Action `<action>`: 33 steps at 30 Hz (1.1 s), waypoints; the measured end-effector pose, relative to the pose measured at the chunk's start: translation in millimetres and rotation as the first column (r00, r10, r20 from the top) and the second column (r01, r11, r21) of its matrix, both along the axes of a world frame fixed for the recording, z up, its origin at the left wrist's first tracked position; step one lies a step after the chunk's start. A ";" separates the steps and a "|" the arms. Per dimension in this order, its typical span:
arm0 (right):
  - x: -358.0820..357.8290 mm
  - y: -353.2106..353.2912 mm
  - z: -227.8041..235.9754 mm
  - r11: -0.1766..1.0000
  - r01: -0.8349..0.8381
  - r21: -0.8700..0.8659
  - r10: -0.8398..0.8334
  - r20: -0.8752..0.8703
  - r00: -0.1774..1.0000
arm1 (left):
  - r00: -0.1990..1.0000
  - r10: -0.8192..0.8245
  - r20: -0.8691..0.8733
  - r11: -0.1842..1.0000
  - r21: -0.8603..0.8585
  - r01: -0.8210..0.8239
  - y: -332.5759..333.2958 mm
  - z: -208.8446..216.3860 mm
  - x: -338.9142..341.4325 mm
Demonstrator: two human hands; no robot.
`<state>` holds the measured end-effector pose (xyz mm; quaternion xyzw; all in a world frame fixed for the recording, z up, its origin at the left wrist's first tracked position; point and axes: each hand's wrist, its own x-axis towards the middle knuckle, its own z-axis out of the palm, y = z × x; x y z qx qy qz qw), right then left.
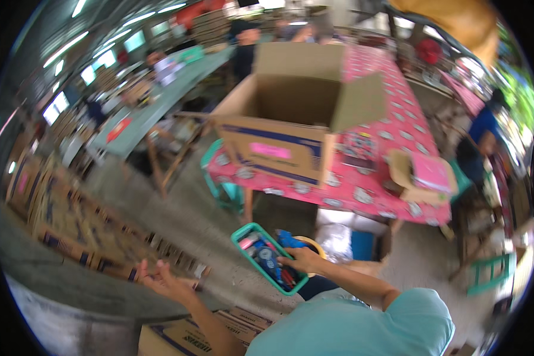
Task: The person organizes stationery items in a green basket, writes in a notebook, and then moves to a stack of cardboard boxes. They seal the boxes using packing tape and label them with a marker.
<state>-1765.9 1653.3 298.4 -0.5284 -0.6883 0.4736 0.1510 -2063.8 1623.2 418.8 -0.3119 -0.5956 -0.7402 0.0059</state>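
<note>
My right hand [304, 261] is at the right rim of a small green plastic basket [243, 230], its fingers closed over the edge. Inside the basket lie a blue tape dispenser [267, 257] and several small tools, dark and red, too blurred to name. A yellowish ring like a roll of tape [316, 244] and a blue item [291, 240] are beside that hand, partly covered by it. My left hand [162, 281] is held out to the left, open with fingers spread and nothing in it, above flattened cardboard [101, 219].
An open cardboard box [267, 148] stands on a table with a pink patterned cloth [391, 136]; a smaller box with pink contents [421, 176] is near its right corner. Folded cartons [190, 335] lie close below. People sit and stand at the far tables and the right.
</note>
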 end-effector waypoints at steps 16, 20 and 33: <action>-302.1 319.6 29.9 0.955 -0.296 -0.003 0.296 0.043 0.954 | 0.993 0.052 0.110 0.999 -0.008 -0.051 211.2 -41.6 -212.3; -393.7 395.1 16.9 0.957 -0.271 0.106 0.277 -0.044 0.960 | 0.981 -0.137 0.140 0.988 0.093 0.125 307.7 15.3 -283.2; -662.5 603.0 30.7 0.981 0.002 0.193 -0.012 0.051 0.999 | -0.155 -0.956 -0.251 -0.229 0.301 0.926 508.5 165.1 -555.1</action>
